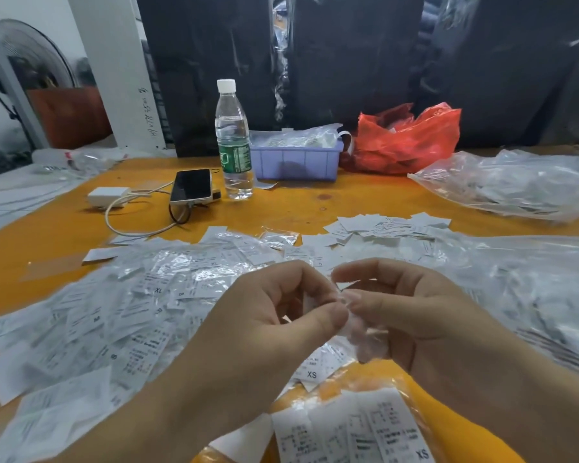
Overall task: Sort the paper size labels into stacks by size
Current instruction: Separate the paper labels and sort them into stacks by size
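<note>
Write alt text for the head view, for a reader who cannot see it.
Two hands, left and right, pinch a small clear bag between them over an orange table strewn with white size labels. Farther back stand a water bottle, a phone, a purple bin and a red bag.

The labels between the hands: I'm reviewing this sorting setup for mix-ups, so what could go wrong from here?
1. The left hand and right hand pinch a small label in clear plastic above the XS labels; dropped, it could join the wrong size.
2. The loose pile mixes XL and S, so sizes are easily misread.
3. The water bottle could tip and wet paper, if uncapped.
</note>
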Demonstrator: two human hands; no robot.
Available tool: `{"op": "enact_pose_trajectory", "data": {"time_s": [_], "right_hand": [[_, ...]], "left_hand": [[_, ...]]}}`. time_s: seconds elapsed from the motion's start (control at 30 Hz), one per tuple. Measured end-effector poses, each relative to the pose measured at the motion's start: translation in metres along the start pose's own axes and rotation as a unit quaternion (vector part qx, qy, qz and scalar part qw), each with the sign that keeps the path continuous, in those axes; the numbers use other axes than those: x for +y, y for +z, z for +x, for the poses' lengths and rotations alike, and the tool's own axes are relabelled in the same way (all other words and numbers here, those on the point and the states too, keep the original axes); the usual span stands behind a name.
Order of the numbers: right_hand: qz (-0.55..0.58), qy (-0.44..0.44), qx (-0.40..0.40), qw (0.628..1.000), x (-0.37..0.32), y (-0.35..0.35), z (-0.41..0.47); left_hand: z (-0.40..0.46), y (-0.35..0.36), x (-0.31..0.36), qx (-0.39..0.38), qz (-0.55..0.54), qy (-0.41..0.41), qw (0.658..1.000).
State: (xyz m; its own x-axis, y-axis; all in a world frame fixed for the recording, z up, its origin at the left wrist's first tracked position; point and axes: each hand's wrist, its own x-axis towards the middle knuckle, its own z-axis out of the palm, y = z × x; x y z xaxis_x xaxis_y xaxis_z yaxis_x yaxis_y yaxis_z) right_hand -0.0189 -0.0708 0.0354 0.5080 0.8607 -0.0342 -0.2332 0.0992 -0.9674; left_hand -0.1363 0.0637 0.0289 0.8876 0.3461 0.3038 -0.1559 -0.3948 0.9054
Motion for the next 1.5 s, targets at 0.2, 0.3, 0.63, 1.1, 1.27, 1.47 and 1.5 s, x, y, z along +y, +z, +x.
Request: {"op": "enact_pose_trajectory", "data": {"time_s": [0.2,0.3,0.63,1.1,1.27,1.47,1.5], "right_hand": [[0.036,-0.003,-0.006,0.999,0.001,-0.006,0.003],[0.034,-0.015,0.006,0.999,0.000,-0.006,0.003],[0.046,-0.030,0.017,0.998,-0.001,-0.004,0.001],[0.022,-0.064,0.030,0.997,-0.001,-0.001,-0.001],[0.017,-0.092,0.051,0.994,-0.002,0.000,-0.003],[0.052,-0.132,0.079,0.987,-0.004,0.002,-0.002],[0.054,-0.135,0.082,0.986,-0.005,0.002,-0.002]], "left_hand": [[-0.002,0.001,-0.002,-0.007,0.008,-0.012,1.000],[-0.001,-0.001,-0.002,0.008,0.006,-0.005,1.000],[0.004,-0.013,0.000,0.077,-0.119,-0.068,0.988],[0.003,-0.007,-0.005,0.025,-0.036,-0.071,0.997],[0.003,-0.005,-0.005,0.007,-0.022,-0.086,0.996],[0.001,-0.005,-0.004,0.023,-0.022,-0.089,0.996],[0.001,-0.005,-0.004,0.025,-0.022,-0.089,0.995]]}}
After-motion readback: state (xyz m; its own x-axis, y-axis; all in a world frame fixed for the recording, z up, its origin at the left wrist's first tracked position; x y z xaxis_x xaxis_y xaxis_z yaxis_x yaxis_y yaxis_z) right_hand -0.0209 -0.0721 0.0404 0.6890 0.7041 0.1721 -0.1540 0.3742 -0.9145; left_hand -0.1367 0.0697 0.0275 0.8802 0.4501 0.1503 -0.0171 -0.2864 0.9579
